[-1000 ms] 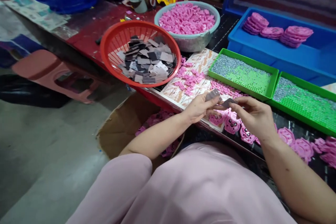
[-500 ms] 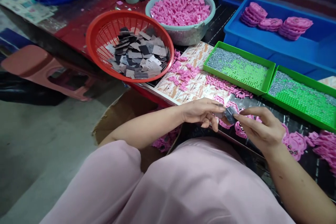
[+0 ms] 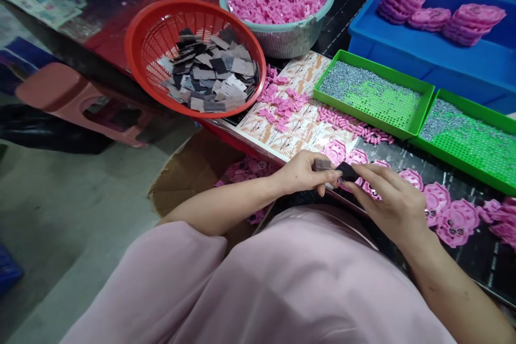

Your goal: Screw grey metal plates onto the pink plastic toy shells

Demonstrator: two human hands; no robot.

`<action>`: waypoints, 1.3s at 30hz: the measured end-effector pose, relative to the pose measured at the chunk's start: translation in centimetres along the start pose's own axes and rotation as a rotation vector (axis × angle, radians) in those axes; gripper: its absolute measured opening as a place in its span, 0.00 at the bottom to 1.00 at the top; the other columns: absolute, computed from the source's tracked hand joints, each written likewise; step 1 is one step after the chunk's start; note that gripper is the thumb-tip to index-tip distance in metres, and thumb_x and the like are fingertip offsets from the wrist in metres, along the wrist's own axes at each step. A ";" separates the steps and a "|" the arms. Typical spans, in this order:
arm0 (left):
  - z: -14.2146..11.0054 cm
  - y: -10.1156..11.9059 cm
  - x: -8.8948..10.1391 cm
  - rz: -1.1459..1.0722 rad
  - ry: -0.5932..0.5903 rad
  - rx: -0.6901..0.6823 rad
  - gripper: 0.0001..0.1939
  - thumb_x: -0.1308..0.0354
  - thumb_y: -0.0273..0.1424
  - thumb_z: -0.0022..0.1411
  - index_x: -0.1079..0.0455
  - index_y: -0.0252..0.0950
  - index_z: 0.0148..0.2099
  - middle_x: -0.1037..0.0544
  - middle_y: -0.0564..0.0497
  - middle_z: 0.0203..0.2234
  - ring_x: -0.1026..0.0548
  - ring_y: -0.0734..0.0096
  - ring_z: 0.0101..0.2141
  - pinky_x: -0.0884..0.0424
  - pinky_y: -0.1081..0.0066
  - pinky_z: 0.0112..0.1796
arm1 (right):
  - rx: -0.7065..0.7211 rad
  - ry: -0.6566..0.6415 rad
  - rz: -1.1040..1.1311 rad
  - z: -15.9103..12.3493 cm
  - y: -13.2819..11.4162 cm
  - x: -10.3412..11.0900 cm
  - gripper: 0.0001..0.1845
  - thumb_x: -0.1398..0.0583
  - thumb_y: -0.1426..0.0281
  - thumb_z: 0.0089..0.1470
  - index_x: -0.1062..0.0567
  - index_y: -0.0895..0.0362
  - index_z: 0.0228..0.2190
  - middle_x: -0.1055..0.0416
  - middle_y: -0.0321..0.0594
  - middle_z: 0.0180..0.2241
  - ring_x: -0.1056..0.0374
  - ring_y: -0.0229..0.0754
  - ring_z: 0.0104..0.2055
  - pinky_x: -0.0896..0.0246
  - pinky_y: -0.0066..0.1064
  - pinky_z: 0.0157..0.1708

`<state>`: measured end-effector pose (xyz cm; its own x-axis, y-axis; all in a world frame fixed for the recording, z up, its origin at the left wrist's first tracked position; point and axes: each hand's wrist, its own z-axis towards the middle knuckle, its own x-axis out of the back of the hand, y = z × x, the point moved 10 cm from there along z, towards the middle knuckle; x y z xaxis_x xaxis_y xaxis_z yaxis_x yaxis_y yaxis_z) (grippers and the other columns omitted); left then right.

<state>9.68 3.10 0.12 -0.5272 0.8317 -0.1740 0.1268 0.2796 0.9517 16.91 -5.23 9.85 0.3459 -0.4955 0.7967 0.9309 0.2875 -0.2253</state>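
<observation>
My left hand (image 3: 301,173) is closed on small grey-brown flat plates (image 3: 322,164), which stick up above its thumb. A black flat plate (image 3: 347,172) is pinched between the fingertips of my right hand (image 3: 391,199), its near edge touching or almost touching my left fingertips. How many plates lie in each hand I cannot tell. Both hands are over the table's front edge, above a row of pink round plastic parts (image 3: 437,201). Similar grey and black plates (image 3: 217,72) fill much of a red basket (image 3: 135,45) to the left.
Behind stands a pale blue-green basket (image 3: 282,43) of pink pieces. Two green trays (image 3: 374,124) hold small metal bits. A blue bin (image 3: 407,62) has stacked pink parts. Loose pink pieces (image 3: 282,105) lie on patterned paper. A cardboard box (image 3: 173,172) stands below, near a stool (image 3: 60,83).
My left hand has turned so its thumb lies on top, and the grey-brown plates now show above it. My right hand has shifted slightly left with the dark plate. The view has tilted down.
</observation>
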 end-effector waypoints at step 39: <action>-3.6 -2.8 5.2 -0.064 0.278 0.000 0.23 0.35 0.48 0.51 0.29 0.30 0.25 0.26 0.51 0.14 0.35 0.83 0.14 0.45 0.81 0.17 | 0.005 -0.194 -0.216 0.7 0.2 -4.8 0.15 0.37 0.64 0.53 0.26 0.54 0.43 0.25 0.41 0.44 0.34 0.49 0.46 0.40 0.40 0.38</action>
<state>3.54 4.90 -2.58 -0.7441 0.6491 -0.1581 0.0854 0.3272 0.9411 15.35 -2.21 6.33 0.1098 -0.3795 0.9186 0.9799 0.1964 -0.0360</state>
